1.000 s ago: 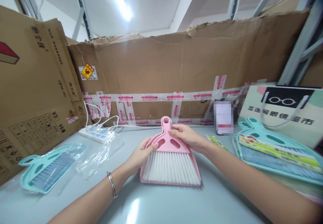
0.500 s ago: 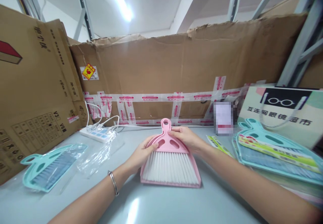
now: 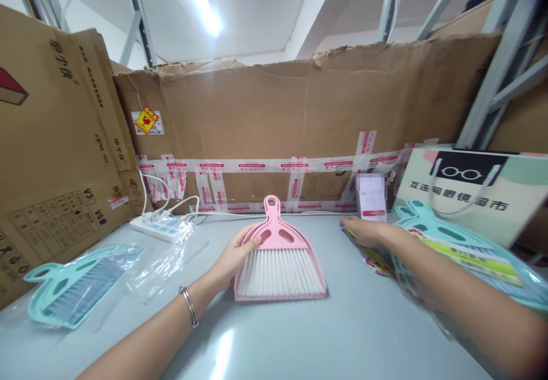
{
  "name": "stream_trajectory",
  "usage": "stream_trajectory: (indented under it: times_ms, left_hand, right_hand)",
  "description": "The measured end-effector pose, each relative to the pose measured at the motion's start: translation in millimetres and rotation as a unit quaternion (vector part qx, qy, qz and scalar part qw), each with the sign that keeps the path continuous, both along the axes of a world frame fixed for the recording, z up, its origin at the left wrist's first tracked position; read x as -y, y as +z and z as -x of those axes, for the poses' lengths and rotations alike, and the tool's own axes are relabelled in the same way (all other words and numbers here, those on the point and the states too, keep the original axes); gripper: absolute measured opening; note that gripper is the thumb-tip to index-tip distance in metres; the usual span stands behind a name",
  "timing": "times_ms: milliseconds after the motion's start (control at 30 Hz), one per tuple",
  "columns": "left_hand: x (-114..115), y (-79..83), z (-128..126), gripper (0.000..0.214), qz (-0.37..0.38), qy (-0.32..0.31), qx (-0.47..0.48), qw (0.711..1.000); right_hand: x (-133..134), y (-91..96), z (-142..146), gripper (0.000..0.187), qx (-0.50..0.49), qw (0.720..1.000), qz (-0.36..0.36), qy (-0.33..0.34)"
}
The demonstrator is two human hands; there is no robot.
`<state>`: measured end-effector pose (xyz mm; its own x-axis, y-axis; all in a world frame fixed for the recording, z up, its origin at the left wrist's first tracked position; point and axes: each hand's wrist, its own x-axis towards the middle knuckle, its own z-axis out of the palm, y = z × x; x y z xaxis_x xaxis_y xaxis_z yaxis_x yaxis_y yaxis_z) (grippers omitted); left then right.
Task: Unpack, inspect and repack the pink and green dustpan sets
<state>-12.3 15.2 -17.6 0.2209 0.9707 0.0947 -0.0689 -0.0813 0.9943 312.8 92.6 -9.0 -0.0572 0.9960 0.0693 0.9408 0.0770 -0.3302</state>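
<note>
Left hand holds dustpan; right hand blurred

pink dustpan, white bristles, teal brush

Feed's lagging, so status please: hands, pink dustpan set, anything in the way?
Left hand gripping left edge of pink dustpan set, flat on table. Right hand apart, at printed leaflets by teal dustpan stack. Nothing across the set.

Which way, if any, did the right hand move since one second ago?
Yes. The right hand left the handle of the pink dustpan and went right along the taped cardboard wall, and is now beside the teal dustpan stack.
</note>
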Motion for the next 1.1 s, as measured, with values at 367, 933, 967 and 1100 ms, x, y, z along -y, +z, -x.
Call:
stream_trajectory:
  times_ms: [367,933,967,1100]
  left_hand:
    - [0,1.9,0,0.037,0.007,-0.009,0.000,1.000]
    - [0,1.3,-8,0.047,0.083,0.033,0.057,0.994]
    - [0,1.3,-9,0.048,0.092,0.032,0.069,0.993]
    - [1,4.2,-12,0.050,0.118,0.020,0.101,0.988]
  right_hand:
    - [-17,19.6,11,0.023,0.140,0.972,0.181,0.054]
    - [103,85.1,92,0.024,-0.411,0.851,0.140,0.295]
    - [100,71.4,100,0.024,-0.434,0.849,0.130,0.271]
    - [76,14.2,128,0.032,-0.505,0.849,0.082,0.134]
